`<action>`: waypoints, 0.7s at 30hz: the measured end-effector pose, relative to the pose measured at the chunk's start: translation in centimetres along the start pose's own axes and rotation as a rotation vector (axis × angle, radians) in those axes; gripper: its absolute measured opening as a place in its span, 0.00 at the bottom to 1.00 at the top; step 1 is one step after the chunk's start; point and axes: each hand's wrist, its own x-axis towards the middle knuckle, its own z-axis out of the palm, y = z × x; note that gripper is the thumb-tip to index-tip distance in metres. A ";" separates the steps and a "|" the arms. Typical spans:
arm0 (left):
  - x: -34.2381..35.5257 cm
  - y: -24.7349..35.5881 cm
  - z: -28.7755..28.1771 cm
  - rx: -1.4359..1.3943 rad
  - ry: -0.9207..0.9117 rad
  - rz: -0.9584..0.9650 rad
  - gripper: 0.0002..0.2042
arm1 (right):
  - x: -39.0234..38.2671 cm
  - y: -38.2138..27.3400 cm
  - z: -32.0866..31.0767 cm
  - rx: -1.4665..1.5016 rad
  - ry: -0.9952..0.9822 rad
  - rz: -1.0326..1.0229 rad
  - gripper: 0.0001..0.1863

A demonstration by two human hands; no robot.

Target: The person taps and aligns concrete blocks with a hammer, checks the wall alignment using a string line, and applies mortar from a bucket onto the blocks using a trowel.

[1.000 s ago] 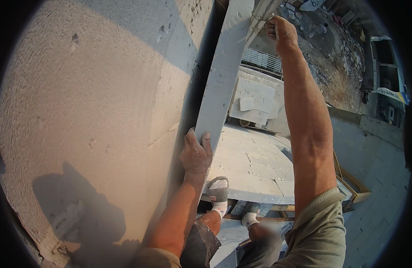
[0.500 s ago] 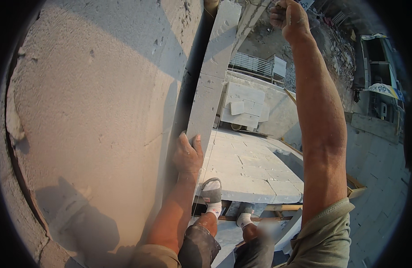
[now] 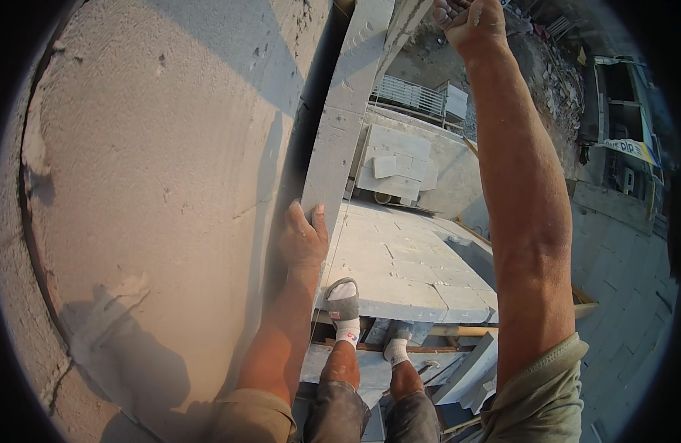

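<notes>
A narrow course of grey lightweight blocks (image 3: 327, 148) runs away from me, with a dark gap between it and the broad plastered wall on the left. My left hand (image 3: 305, 240) grips its near part, thumb and a finger showing on its top. My right arm stretches far forward and up. At the upper edge of the view, my right hand (image 3: 473, 26) has its fingers curled inward and is partly cut off. Whatever it holds, if anything, I cannot make out. Grey dust coats both hands.
The plastered wall (image 3: 170, 148) fills the left. Below are a pale block wall top (image 3: 399, 255), stacked blocks (image 3: 396, 159) and a bamboo pole (image 3: 462, 331). My sandalled feet (image 3: 343, 301) stand at its near edge. Rubble ground (image 3: 547, 96) lies far below, with a metal railing (image 3: 408, 96).
My right hand has shifted slightly left and up, its fist turning. My left hand keeps its grip on the block course. The whole view has moved a little.
</notes>
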 end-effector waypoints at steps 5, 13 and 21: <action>0.0 -0.1 0.1 -0.004 -0.003 -0.005 0.23 | 2.0 -2.8 0.4 -0.135 -0.154 -0.060 0.06; 0.0 0.6 -0.5 -0.068 -0.146 -0.092 0.26 | 3.9 -4.5 -0.6 -0.270 -0.137 0.023 0.01; 0.1 -0.4 -0.7 0.001 -0.060 -0.042 0.24 | -2.0 -3.6 0.6 -0.267 0.088 0.026 0.07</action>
